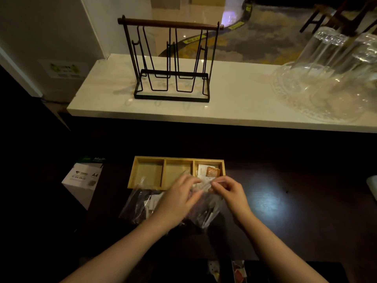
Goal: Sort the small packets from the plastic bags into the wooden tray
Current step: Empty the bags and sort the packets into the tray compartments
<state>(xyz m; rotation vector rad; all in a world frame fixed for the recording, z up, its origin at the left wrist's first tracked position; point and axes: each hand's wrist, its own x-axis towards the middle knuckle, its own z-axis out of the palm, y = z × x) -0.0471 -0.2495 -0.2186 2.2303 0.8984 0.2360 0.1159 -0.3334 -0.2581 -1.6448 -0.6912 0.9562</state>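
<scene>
A wooden tray with three compartments lies on the dark table. Its right compartment holds a white packet and an orange packet; the left and middle ones look bare. Just in front of it, my left hand and my right hand both pinch the top of a clear plastic bag filled with small packets. A second clear plastic bag with dark and white packets lies to the left, partly under my left wrist.
A black wire rack with a wooden bar stands on the white counter behind. Glassware on a glass tray sits at the right. A paper box is left of the table. Two packets lie at the near edge.
</scene>
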